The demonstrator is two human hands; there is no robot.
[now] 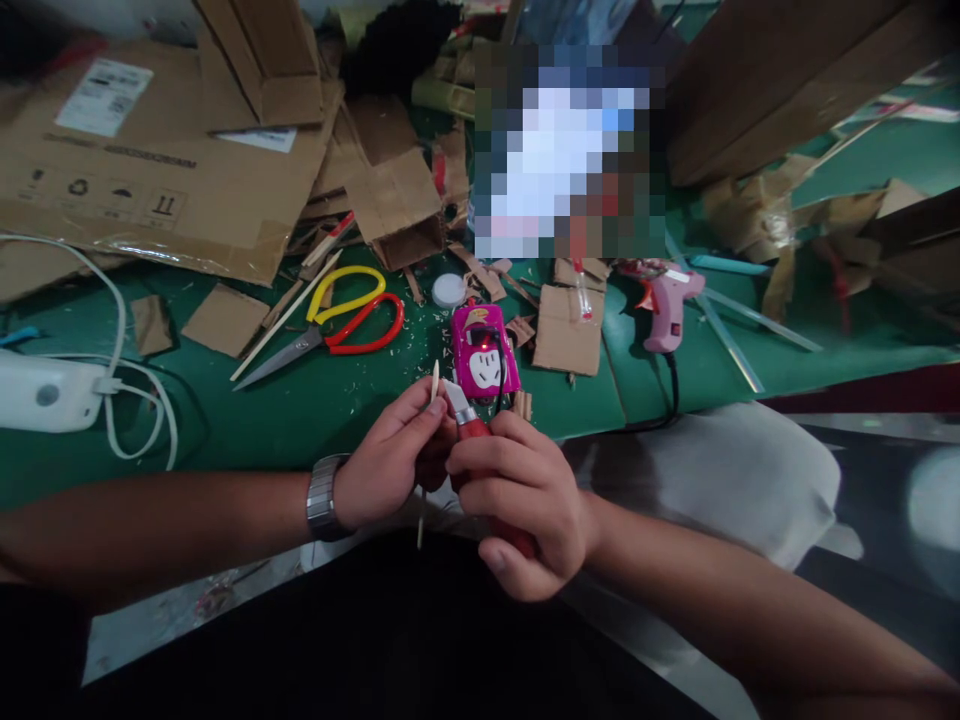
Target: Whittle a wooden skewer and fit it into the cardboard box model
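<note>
One slim stick (436,376), probably wooden; red-handled knife (472,426).

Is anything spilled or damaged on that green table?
Yes, it looks messy: pale shavings lie scattered between the scissors and the pink socket block, beyond the left hand, which holds a thin stick. The ragged cardboard toward the right looks torn.

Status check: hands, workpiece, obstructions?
Left hand holding thin wooden stick, pointed end up. Right hand on red-handled knife, blade beside stick, contact unclear. Pink socket block just beyond hands.
</note>
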